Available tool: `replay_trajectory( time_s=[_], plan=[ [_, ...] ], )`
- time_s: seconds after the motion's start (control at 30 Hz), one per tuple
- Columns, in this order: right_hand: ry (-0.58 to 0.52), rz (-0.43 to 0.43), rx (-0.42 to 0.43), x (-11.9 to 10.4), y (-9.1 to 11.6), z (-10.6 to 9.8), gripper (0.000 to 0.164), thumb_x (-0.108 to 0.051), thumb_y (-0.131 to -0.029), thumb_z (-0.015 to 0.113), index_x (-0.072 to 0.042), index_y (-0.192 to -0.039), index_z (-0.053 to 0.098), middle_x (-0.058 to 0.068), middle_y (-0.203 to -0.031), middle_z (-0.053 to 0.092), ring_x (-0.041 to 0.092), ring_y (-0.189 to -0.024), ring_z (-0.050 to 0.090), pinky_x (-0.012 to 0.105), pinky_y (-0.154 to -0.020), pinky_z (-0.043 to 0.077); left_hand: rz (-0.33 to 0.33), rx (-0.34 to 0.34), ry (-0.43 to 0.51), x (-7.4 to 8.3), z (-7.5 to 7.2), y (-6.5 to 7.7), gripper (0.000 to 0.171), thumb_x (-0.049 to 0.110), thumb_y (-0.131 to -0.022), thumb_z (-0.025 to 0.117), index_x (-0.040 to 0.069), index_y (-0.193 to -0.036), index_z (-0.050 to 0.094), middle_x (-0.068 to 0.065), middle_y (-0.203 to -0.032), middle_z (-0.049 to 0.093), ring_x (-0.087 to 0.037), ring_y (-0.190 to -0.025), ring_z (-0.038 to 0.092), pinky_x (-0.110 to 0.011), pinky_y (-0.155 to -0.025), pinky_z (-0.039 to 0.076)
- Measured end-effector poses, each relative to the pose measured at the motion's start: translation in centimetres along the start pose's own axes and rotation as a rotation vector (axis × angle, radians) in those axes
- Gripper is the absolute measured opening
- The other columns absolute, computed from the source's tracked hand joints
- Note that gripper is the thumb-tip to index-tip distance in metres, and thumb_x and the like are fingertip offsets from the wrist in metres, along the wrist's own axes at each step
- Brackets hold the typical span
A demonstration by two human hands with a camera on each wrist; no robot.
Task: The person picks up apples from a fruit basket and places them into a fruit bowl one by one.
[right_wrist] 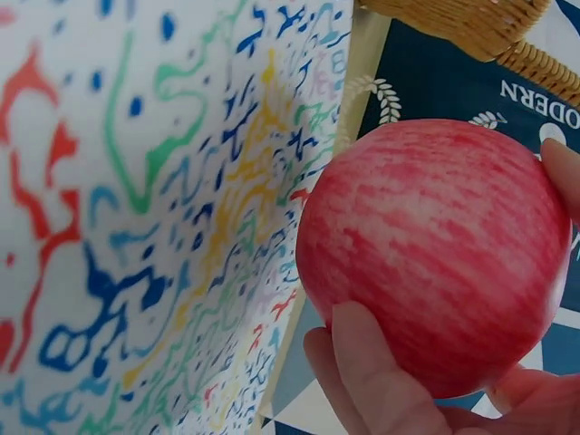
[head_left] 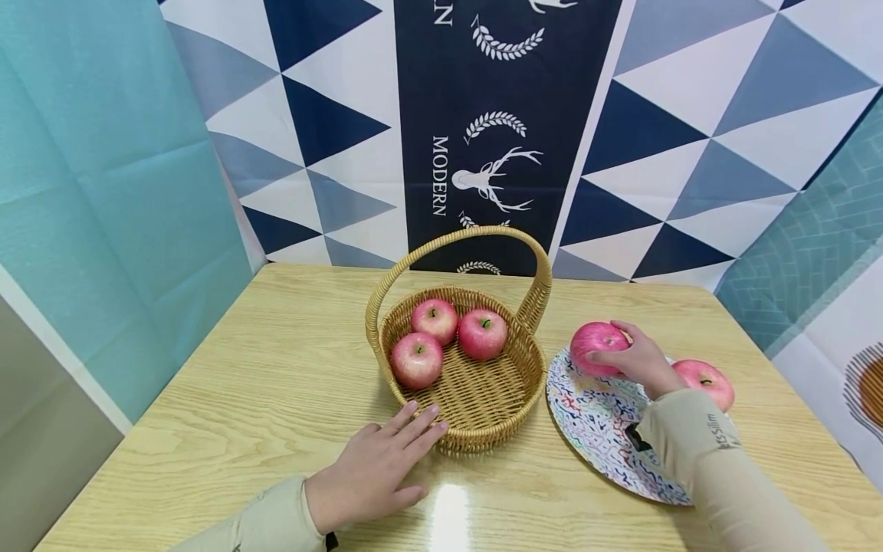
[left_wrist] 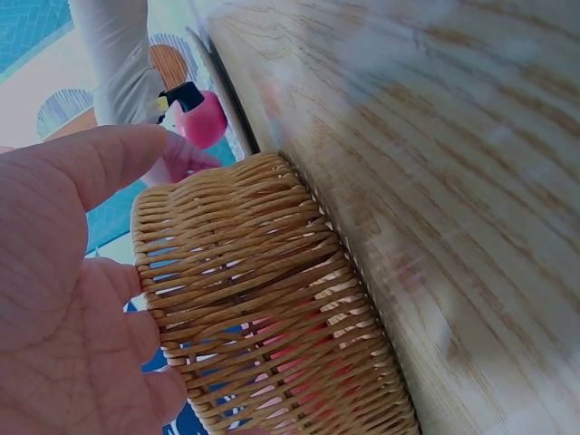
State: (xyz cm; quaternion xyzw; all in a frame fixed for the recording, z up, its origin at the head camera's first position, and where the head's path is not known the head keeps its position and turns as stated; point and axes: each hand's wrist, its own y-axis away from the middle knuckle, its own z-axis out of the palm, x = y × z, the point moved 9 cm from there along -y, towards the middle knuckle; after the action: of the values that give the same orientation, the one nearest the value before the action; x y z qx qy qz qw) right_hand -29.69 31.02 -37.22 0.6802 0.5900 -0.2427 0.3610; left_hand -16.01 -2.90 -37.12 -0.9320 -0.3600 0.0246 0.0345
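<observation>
A pink-red apple (head_left: pixel 595 347) is gripped between the thumb and fingers of my right hand (head_left: pixel 643 362), over the far part of a round board with colourful squiggles (head_left: pixel 586 429). In the right wrist view the apple (right_wrist: pixel 435 258) fills much of the frame. My left hand (head_left: pixel 375 473) rests with straight fingers against the near rim of a wicker basket (head_left: pixel 497 437). From the left wrist, the fingers of that hand (left_wrist: pixel 82 299) lie along the woven wall (left_wrist: pixel 245 281). Three apples (head_left: pixel 434 322) sit in the basket's left and back part.
Another apple (head_left: pixel 705 383) lies at the board's right side, partly behind the right sleeve. The basket's tall arched handle (head_left: pixel 462 239) rises over it. A wooden table (head_left: pixel 276 368) bears everything, with a patterned cloth (head_left: pixel 331 130) hanging behind.
</observation>
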Motion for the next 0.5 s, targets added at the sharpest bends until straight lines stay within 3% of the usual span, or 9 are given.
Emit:
replay_trajectory(
  time_s=[0.5],
  plan=[
    [-0.129,0.094,0.0,2.5,-0.1,-1.5,0.102,-0.033,-0.088,0.069,-0.005,-0.153,-0.004,0.039,-0.148,0.009,0.054,-0.131,0.023,0.056,-0.1,0.036,0.01,0.024,-0.01,0.1,-0.3,0.0,0.074,0.047,-0.087,0.065,0.013,-0.147,0.039,-0.008,-0.152,0.036,-0.028,-0.137,0.036,-0.041,-0.08,0.05]
  ],
)
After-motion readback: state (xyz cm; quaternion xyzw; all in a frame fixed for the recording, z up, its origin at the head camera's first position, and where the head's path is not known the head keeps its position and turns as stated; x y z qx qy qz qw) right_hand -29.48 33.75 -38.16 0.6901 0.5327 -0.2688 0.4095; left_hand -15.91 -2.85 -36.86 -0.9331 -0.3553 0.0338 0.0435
